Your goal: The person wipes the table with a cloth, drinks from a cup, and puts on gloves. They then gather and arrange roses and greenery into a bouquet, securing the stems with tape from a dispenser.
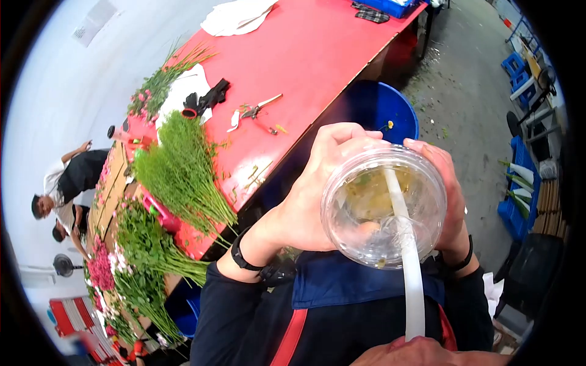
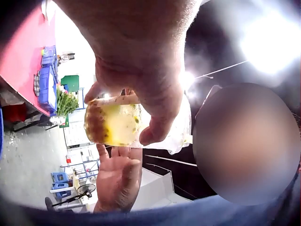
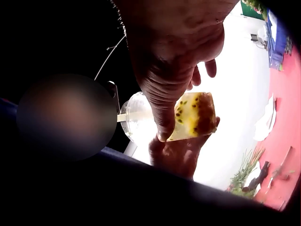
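A clear plastic cup (image 1: 383, 207) with yellowish drink, dark seeds and a wide white straw (image 1: 410, 274) is raised to the person's mouth. The left hand (image 1: 311, 189) grips one side of it, and the right hand (image 1: 444, 189) holds the other. In the left wrist view the cup (image 2: 115, 123) lies between the left hand (image 2: 141, 80) and the right hand (image 2: 117, 181). Thumb and fingers of the right hand (image 3: 176, 70) wrap the cup (image 3: 196, 115) in the right wrist view, with the left hand (image 3: 176, 157) on its far side.
On the red table (image 1: 293, 55) lie pruning shears (image 1: 256, 111), black gloves (image 1: 210, 97) and green stems (image 1: 180, 165). Pink flowers (image 1: 101, 268) stand at the left. A blue bin (image 1: 400, 113) is beside the table edge. Two people (image 1: 70, 177) are at the far left.
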The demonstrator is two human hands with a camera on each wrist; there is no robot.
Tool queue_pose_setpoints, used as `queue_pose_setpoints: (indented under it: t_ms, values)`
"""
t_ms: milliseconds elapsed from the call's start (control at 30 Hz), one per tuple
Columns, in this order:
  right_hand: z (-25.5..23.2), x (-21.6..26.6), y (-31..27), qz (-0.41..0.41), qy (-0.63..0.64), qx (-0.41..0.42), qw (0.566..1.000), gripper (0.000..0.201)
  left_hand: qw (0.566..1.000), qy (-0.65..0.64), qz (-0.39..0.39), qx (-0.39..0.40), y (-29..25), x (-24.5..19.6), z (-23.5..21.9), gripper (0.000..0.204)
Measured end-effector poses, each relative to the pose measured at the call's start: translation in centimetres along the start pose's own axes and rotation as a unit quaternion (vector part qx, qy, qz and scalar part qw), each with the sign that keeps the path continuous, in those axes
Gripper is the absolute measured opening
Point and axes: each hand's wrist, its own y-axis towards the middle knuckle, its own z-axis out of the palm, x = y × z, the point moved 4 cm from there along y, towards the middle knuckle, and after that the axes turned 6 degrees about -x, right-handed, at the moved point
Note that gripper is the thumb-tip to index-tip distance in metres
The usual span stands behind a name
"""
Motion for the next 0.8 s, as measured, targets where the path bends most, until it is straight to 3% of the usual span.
queue_pose_setpoints:
  t_ms: [167, 233, 367, 600, 633, 767, 800]
  values:
    - [0.5, -2.6, 1.9, 0.034, -0.003, 0.011, 0.999, 0.081, 0.997, -0.074, -0.029, 0.02, 2.7, 3.5, 0.2, 0.082]
    - [-0.2, -3.2, 2.4, 0.021, -0.064, 0.008, 0.998, 0.077, 0.995, -0.079, -0.028, 0.057, 4.3, 4.3, 0.9, 0.083]
    - [-2.7, -4.6, 1.4, 0.078, -0.094, -0.03, 0.992, 0.073, 0.989, -0.098, 0.002, 0.115, 7.2, 6.1, 3.9, 0.087]
    - [-10.7, -8.0, -2.6, 0.084, -0.158, -0.08, 0.981, 0.065, 0.973, -0.143, 0.018, 0.181, 11.9, 8.4, 13.2, 0.088]
    - [-12.2, -8.6, -3.3, 0.09, -0.158, -0.086, 0.98, 0.064, 0.972, -0.129, 0.053, 0.189, 13.1, 8.5, 14.9, 0.094]
    - [-18.7, -12.7, -5.7, 0.102, -0.138, -0.095, 0.981, 0.062, 0.96, -0.227, -0.028, 0.16, 16.5, 10.2, 22.4, 0.098]
    - [-20.5, -14.2, -6.5, 0.1, -0.13, -0.099, 0.982, 0.062, 0.966, -0.203, -0.013, 0.162, 17.8, 10.4, 24.1, 0.098]
